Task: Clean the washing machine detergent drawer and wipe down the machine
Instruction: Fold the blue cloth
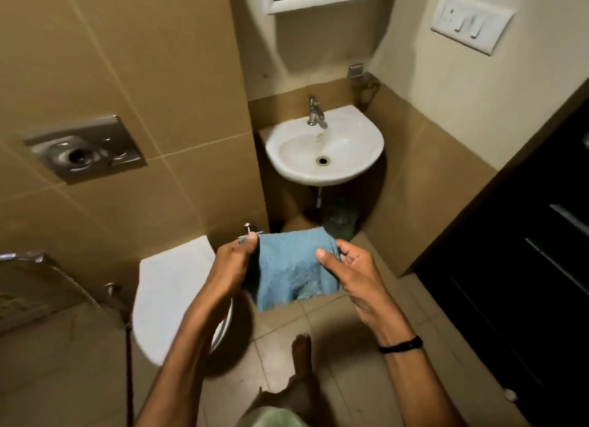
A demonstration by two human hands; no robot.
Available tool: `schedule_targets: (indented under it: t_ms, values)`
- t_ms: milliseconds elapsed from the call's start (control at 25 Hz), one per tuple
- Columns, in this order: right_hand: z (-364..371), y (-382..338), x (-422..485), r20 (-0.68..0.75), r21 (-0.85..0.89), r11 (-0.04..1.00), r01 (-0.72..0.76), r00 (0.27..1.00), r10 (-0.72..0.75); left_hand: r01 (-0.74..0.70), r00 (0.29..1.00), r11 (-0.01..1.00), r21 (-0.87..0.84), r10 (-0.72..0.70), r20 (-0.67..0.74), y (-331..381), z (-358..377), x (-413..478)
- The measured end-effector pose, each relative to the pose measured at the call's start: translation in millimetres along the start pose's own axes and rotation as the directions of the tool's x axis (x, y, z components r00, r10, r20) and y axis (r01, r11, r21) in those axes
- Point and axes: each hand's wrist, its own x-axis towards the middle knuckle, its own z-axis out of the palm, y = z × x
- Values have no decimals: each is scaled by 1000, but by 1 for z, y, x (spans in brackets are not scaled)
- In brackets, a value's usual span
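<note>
I hold the blue cloth point(293, 267) stretched between my two hands, out in front of me at about waist height, above the tiled floor point(338, 324). My left hand point(234, 264) pinches the cloth's left edge, thumb on top near the upper corner, fingers curled under the fabric, and the wrist is bent so the back of the hand faces me. My right hand point(345, 267) grips the right edge, thumb laid across the front of the cloth and pointing left, the other fingers folded behind it. The hands are apart, with the cloth's width between them; its lower part hangs loose below my grip. Both forearms reach forward from the bottom of the view, the left angled up from lower left, the right from lower right. A black band point(401, 344) sits on my right wrist.

The white sink point(325, 146) with its tap point(315, 111) is ahead on the far wall, well beyond the cloth. The closed toilet point(172, 299) is to the left, just beside my left forearm. My bare foot point(301, 353) stands on the floor below the cloth. A dark door point(526, 267) fills the right side.
</note>
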Motion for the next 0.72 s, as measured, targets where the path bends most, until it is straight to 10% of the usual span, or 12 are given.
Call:
schedule_targets:
  t_ms: [160, 280, 560, 720]
  values:
    - [-42, -6, 79, -151, 31, 999, 17, 988, -13, 24, 982, 999, 38, -30, 184, 25, 50, 94]
    - [-82, -24, 138, -184, 23, 996, 82, 980, -77, -233, 896, 960, 157, 149, 419, 65, 79, 155]
    - [-168, -87, 287, -159, -659, 742, 123, 942, -297, -505, 860, 641, 577, 321, 396, 135, 163, 296]
    - [-221, -137, 402, -87, -626, 765, 150, 962, -260, -421, 872, 869, 261, 308, 379, 179, 219, 386]
